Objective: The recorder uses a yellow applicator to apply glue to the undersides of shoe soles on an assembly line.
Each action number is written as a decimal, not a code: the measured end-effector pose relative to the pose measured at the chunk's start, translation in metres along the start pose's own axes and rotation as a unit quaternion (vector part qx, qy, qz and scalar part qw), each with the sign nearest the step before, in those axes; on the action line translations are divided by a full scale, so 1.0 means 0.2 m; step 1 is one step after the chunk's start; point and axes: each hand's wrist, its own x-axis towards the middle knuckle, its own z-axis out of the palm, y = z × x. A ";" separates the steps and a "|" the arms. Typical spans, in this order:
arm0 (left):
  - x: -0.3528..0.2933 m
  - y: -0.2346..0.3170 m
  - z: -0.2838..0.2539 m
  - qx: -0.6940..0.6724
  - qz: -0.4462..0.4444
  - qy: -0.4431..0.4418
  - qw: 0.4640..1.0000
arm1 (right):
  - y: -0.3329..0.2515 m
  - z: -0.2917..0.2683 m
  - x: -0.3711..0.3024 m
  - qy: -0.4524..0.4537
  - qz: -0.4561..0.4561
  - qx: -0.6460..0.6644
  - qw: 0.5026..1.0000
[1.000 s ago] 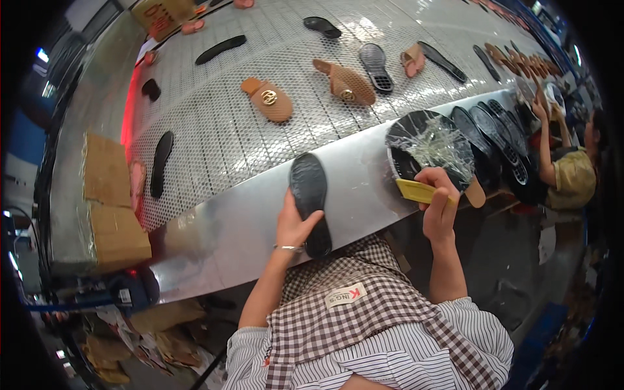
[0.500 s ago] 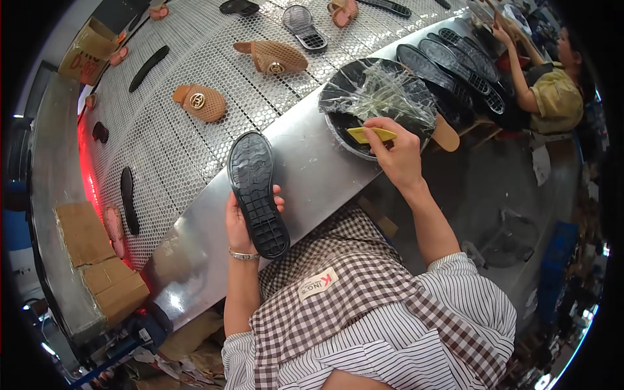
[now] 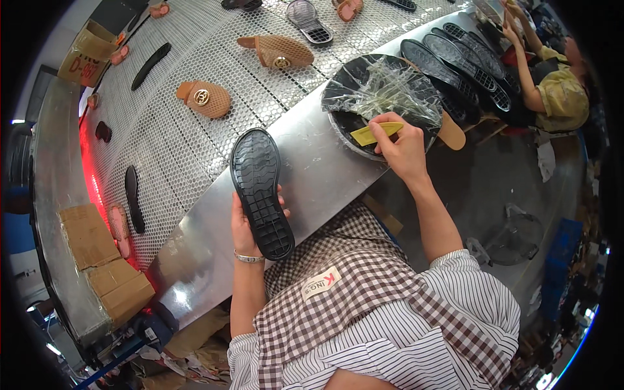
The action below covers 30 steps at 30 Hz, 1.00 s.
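Note:
My left hand (image 3: 245,229) is wrapped around a black shoe sole (image 3: 255,170) from below, with the ribbed, gridded side facing up. The sole stands upright-tilted over the metal table edge. Between the thumb and fingers of my right hand (image 3: 405,147) is a flat yellow tool (image 3: 365,134); its working end, if any, cannot be made out. That hand is over the near side of a round black bowl (image 3: 340,133), which is covered partly by stringy, clear, shiny film (image 3: 385,92).
Beyond the metal ledge (image 3: 305,153), a perforated conveyor (image 3: 195,143) carries tan woven shoe uppers (image 3: 207,99), loose soles (image 3: 133,198) and pink pieces. Several black soles (image 3: 455,68) lie right of the bowl beside a tan insole-like piece (image 3: 452,133). Another person (image 3: 559,91) works at the far right.
The whole view has shifted slightly. My left hand still holds the sole, and my right hand still holds the yellow tool over the bowl, its flat face now turned more into view.

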 end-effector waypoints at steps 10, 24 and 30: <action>-0.14 0.08 0.04 0.024 -0.026 0.015 0.999 | -0.24 0.23 -0.06 -0.036 0.049 0.276 0.959; -0.28 0.09 0.03 0.071 -0.045 0.033 0.996 | -0.40 0.61 -0.17 -0.090 0.011 0.343 0.935; -0.26 0.10 -0.03 0.027 -0.055 -0.011 0.998 | -0.45 0.66 -0.22 -0.145 0.032 0.328 0.933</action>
